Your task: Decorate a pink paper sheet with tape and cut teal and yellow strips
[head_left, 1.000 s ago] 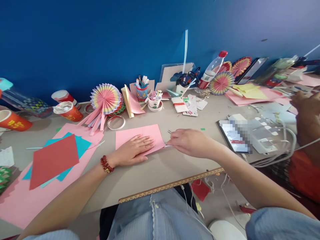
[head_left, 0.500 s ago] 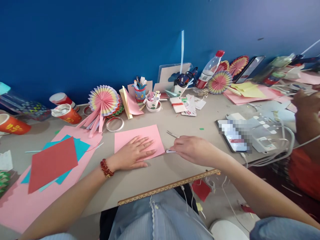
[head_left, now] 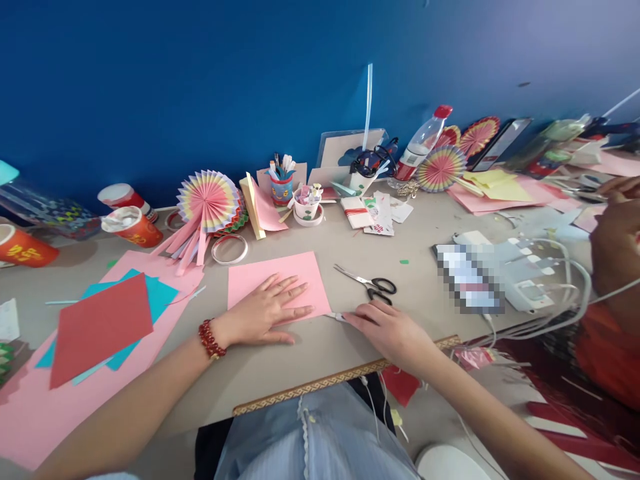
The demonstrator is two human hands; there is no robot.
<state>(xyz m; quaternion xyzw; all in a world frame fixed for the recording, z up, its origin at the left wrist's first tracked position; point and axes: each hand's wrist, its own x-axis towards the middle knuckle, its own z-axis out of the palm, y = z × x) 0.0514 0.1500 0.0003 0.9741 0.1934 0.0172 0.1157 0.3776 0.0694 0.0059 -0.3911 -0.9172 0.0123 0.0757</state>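
Observation:
My left hand [head_left: 263,311] lies flat, fingers spread, on a pink paper square [head_left: 276,280] on the grey table [head_left: 320,347]. A red bead bracelet circles that wrist. My right hand [head_left: 387,329] rests just right of the sheet's lower right corner, fingers curled on a small white strip [head_left: 336,317] at the paper's edge. Black-handled scissors [head_left: 370,283] lie free on the table just above my right hand.
Red and teal paper sheets [head_left: 103,320] lie on a large pink sheet at left. Folded paper fans [head_left: 209,200], cups, a tape ring [head_left: 229,249] and a bottle [head_left: 423,141] line the blue wall. Another person's hand [head_left: 617,230] and cables sit at right.
My right hand has drawn back toward the table's front edge along the paper's right side, uncovering the scissors that now lie free. My left hand has stayed flat on the pink sheet.

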